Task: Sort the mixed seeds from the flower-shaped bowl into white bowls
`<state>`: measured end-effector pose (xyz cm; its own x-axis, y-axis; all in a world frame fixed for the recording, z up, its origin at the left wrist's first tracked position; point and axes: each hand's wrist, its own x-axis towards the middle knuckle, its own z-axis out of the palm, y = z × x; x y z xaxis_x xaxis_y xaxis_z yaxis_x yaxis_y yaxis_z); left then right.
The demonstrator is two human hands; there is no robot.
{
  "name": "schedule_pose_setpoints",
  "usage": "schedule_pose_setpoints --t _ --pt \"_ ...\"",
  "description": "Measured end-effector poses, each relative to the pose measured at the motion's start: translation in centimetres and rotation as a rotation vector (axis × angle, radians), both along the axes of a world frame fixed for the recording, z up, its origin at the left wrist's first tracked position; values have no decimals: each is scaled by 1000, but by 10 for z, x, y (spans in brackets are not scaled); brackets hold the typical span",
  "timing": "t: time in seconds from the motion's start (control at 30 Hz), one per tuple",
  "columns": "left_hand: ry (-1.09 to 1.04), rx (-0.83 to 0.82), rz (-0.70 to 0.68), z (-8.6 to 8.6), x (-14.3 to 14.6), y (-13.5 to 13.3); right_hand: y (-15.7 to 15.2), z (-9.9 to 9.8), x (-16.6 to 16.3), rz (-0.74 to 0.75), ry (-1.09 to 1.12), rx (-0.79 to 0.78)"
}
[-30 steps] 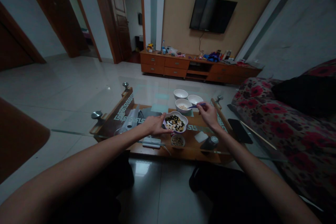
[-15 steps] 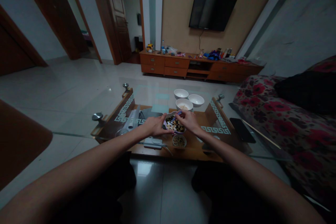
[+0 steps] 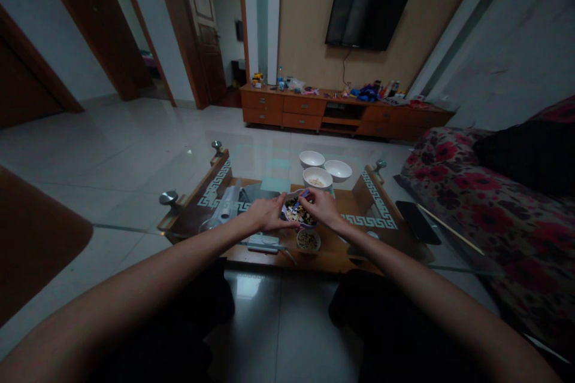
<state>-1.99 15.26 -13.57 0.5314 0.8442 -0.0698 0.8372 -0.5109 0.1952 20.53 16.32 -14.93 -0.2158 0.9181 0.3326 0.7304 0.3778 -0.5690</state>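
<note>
Bench (image 3: 269,155) is glass-topped on a wooden frame. On the glass: three white bowls (image 3: 338,170) bunched at the far end, a bowl of mixed beans (image 3: 294,213) just nearer, dark phone (image 3: 417,222) and thin stick (image 3: 444,228) off right. Small bowl (image 3: 308,241) sits on the wooden shelf (image 3: 335,251) underneath.

Mixed bowl (image 3: 297,213) on table (image 3: 368,251); three bowls (image 3: 317,178) behind.

Bowl (image 3: 294,213) half hidden by right hand (image 3: 321,208), purple tool (image 3: 304,194) too small to name (spoon?), sofa (image 3: 494,215) cut off
</note>
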Motion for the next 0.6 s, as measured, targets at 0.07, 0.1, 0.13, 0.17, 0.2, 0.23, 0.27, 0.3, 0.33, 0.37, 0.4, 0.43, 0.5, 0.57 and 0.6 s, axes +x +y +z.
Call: schedule_pose_setpoints --t 0.07,0.1,0.13,0.17,0.2,0.23,0.27,0.3,0.33,0.37,0.4,0.43,0.5,0.57,0.6 --pt "6 0 1 0 0 0 0 -1 1 29 14 -2" --pt "9 -1 1 0 0 0 1 -1 1 44 20 -3" --pt "12 -1 0 0 0 0 1 -2 1 59 24 -7" --pt "11 3 0 0 0 0 1 -2 1 72 26 -11" --pt "9 9 -1 0 0 0 2 -3 1 79 27 -13" --pt "4 16 -4 0 0 0 2 -4 2 85 27 -11" --pt "0 20 -6 -1 0 0 3 -4 2 89 28 -9" --pt "-2 21 -5 -1 0 0 3 -5 2 93 29 -6" --pt "1 17 -2 -1 1 0 3 -6 2 96 28 -3" --pt "7 11 4 -1 1 0 3 -7 2 96 27 0" --pt "14 3 9 0 1 0 3 -7 3 92 25 2" --pt "18 -2 13 0 1 0 2 -8 3 83 21 5" --pt "22 -8 13 1 1 0 1 -8 5 58 14 21" --pt "28 -13 9 3 1 0 0 -7 6 41 8 41" --pt "36 -18 9 4 1 0 0 -6 7 37 5 49"
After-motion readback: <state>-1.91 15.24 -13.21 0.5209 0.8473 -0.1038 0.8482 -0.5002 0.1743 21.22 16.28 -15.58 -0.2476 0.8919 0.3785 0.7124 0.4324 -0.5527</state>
